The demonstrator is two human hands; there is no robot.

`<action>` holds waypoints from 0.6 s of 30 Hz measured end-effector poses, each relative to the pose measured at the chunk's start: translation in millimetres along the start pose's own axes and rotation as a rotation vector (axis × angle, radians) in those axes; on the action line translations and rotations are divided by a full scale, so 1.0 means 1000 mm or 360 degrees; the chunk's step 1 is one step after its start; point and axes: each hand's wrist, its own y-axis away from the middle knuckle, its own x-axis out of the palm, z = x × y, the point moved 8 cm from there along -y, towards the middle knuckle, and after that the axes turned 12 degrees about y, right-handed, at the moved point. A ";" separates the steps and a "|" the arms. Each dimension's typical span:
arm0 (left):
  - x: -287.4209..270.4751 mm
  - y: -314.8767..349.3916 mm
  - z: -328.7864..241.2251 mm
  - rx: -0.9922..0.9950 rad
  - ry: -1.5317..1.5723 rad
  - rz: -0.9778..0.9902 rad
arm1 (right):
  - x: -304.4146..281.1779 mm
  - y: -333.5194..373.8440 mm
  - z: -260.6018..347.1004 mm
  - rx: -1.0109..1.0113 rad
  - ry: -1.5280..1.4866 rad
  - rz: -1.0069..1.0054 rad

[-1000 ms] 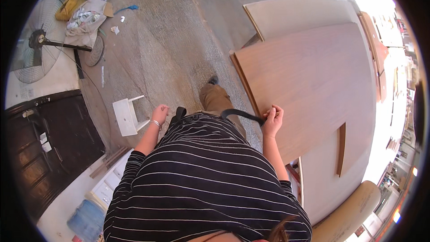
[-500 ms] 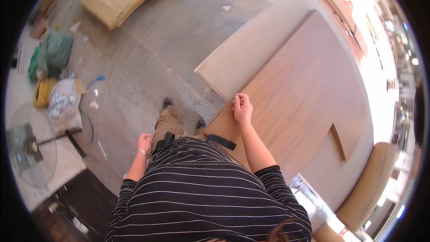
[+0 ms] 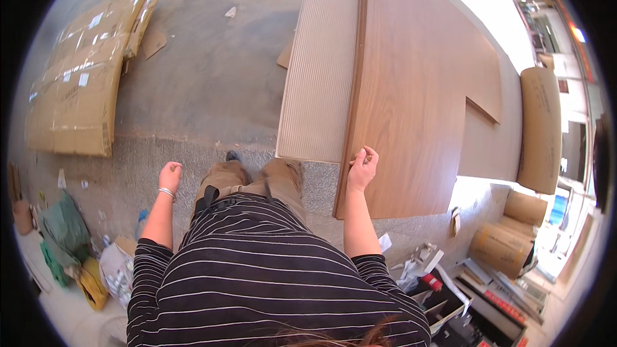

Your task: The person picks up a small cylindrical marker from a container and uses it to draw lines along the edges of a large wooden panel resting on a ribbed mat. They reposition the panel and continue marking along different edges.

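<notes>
1. Wood-brown panel (image 3: 418, 90) lying flat, stretching away from the right hand (image 3: 362, 168), with its near left edge passing under that hand.
2. Gripping that edge with the right hand, fingers (image 3: 367, 156) curled and pressed together around it, near the panel's nearest corner.
3. Lying just beside the panel on its left, touching along the long edge: a pale ribbed sheet (image 3: 319, 71), resting on the grey floor (image 3: 212, 71).
4. Hanging free at the other side: the left hand (image 3: 170, 176), loosely curled into a half-fist, holding nothing, well apart from the panel, with a thin bracelet (image 3: 167, 192) at the wrist.
5. Lying farther left on the floor: flattened cardboard boxes (image 3: 80, 77), stacked, nothing showing inside them.
6. Standing at the right beyond the panel: large brown rolls (image 3: 538, 128), with more rolls (image 3: 504, 244) lower down.
7. Sitting at the lower left: bags in green, yellow and white (image 3: 77, 263), contents too small to tell.
8. Sitting at the lower right: an open box (image 3: 443, 289) of mixed small items, hard to make out.
</notes>
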 end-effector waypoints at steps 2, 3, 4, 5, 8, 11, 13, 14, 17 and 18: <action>-0.012 -0.034 -0.026 0.0123 -0.0024 0.0043 | -0.006 0.005 -0.015 0.0098 -0.0057 -0.0178; -0.022 -0.056 -0.037 0.0197 -0.0044 0.0047 | -0.004 0.008 -0.022 0.0150 -0.0109 -0.0261; -0.026 -0.070 -0.041 0.0189 0.0012 0.0026 | -0.001 0.010 -0.020 0.0175 -0.0067 -0.0330; -0.036 -0.091 -0.043 0.0305 -0.0050 -0.0009 | 0.007 0.010 -0.015 0.0201 -0.0051 -0.0380; 0.007 -0.102 -0.077 -0.0035 0.0153 0.0167 | -0.010 0.009 -0.023 0.0388 0.0154 -0.0588; 0.029 -0.131 -0.109 0.0077 0.0167 0.0340 | -0.011 0.009 -0.026 0.0265 0.0197 -0.0760; 0.039 -0.153 -0.138 0.0251 -0.0031 0.0449 | -0.016 0.014 -0.036 0.0432 0.0243 -0.0843; 0.040 -0.168 -0.156 0.0282 -0.0087 0.0469 | -0.026 0.015 -0.047 0.0507 0.0279 -0.0896; 0.006 -0.234 -0.180 0.0175 0.0006 0.0389 | -0.016 0.015 -0.037 0.0824 0.0402 -0.1061; -0.012 -0.265 -0.174 0.0168 0.0030 0.0323 | -0.019 0.007 -0.038 0.0928 0.0442 -0.1145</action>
